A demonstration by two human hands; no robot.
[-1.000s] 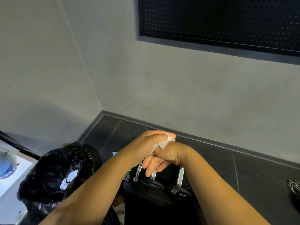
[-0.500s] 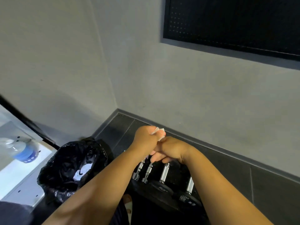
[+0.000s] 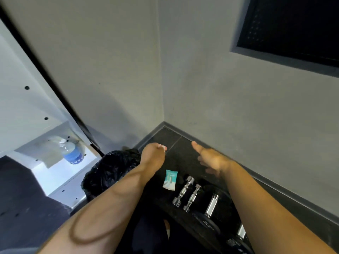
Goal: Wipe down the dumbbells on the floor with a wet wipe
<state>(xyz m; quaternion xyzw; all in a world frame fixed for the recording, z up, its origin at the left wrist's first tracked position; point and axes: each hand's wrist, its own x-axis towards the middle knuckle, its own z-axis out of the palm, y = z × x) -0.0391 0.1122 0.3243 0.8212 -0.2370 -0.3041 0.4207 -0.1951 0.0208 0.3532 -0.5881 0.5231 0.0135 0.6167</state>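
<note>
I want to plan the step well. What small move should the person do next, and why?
Probably lower the left hand onto the nearest small dumbbell and start wiping. Its fingers are curled on what looks like the wipe, only a white sliver showing, and it hovers above the floor. The right hand is open and holds nothing; nothing touches the dumbbell.

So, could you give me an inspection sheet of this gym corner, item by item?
Surface: dark tiled floor.
Job's things: chrome dumbbells lying side by side on the floor; wet wipe, only a white scrap showing.
Clutter: teal wipe packet beside the dumbbells; black bin bag further left.
Hands: left hand curled round the wet wipe; right hand open, holding nothing.
Cables: nothing seen.
Surroundings: grey wall, dark perforated panel, water bottle on a white shelf.
</note>
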